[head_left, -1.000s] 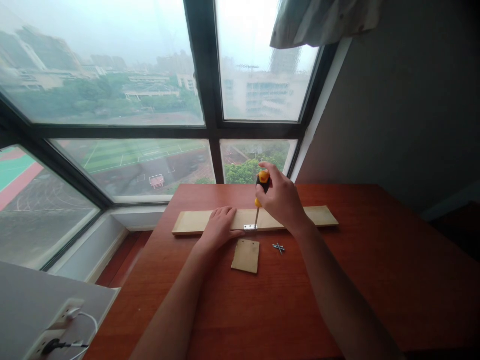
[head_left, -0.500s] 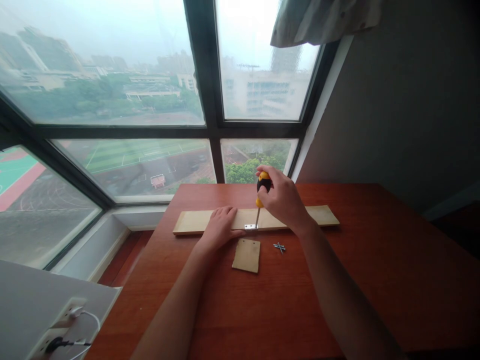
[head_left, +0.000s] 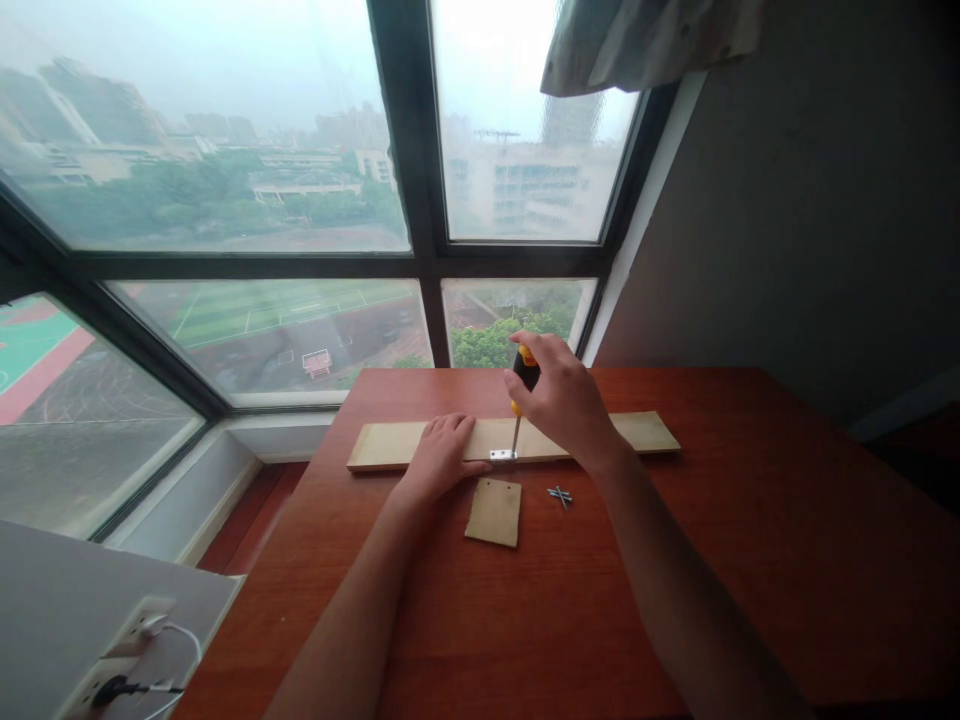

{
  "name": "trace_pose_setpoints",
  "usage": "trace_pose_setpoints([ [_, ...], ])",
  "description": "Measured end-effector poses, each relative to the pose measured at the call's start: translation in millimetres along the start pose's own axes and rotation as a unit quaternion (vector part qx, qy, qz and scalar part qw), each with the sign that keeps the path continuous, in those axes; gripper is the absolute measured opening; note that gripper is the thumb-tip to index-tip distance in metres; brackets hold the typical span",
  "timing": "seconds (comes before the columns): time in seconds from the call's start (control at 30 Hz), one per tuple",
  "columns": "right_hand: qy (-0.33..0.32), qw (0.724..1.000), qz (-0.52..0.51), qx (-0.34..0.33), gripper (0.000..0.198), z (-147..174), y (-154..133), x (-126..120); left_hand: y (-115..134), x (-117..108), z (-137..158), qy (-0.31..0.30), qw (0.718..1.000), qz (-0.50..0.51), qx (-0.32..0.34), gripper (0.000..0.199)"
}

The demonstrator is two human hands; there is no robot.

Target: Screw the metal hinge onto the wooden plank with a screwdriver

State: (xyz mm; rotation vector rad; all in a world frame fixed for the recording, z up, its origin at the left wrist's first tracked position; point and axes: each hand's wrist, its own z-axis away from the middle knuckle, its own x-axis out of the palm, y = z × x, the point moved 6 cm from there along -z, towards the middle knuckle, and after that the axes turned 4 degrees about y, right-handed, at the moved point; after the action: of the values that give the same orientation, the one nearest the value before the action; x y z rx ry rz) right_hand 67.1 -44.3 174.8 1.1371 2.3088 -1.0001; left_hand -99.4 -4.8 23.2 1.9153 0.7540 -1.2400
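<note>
A long pale wooden board point(head_left: 641, 432) lies crosswise on the reddish-brown table. My left hand point(head_left: 441, 455) is closed over its near edge, fingers across the top and thumb along the front by a small metal hinge point(head_left: 501, 456). Wrapped around the yellow and black handle of a screwdriver point(head_left: 527, 368) is my right hand point(head_left: 564, 398). The screwdriver stands nearly upright, its shaft reaching down to the hinge's right end; the exact contact at the tip is too small to make out. Nearer to me lies a small wooden piece point(head_left: 493, 513) with two holes. Several screws point(head_left: 559, 495) are piled to its right.
The table point(head_left: 757, 560) stands against large windows with dark frames point(head_left: 431, 200). A curtain point(head_left: 652, 45) hangs at the upper right beside a grey wall. At the lower left, plugs and cables sit in a wall socket point(head_left: 112, 690).
My right hand's grip on the screwdriver handle has turned slightly, and its thumb now reaches a little further left. My left hand, the board and the screws look the same.
</note>
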Motion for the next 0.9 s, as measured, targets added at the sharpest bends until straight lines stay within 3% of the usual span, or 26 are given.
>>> trace_pose_setpoints([
  [0.1,0.005,1.0,0.026,0.005,0.037,0.3,0.8,0.4,-0.1,0.2,0.2,0.001,1.0,0.003,0.002,0.065],
  [0.3,-0.003,0.998,-0.056,-0.003,0.043,0.7,-0.9,1.1,-1.1,1.2,-0.2,-0.001,1.0,0.006,-0.007,0.066],
  [0.5,0.009,1.0,0.02,0.008,0.034,-0.8,1.5,-2.4,0.5,0.0,-0.2,0.0,1.0,0.002,-0.002,0.064],
  [0.7,0.008,0.999,-0.044,0.008,0.044,-0.3,2.2,1.0,1.0,-1.4,0.0,-0.004,1.0,0.009,-0.008,0.063],
  [0.9,0.025,0.998,0.057,0.01,0.033,1.1,1.0,-1.7,1.9,-1.6,-0.4,-0.006,1.0,0.01,-0.008,0.063],
])
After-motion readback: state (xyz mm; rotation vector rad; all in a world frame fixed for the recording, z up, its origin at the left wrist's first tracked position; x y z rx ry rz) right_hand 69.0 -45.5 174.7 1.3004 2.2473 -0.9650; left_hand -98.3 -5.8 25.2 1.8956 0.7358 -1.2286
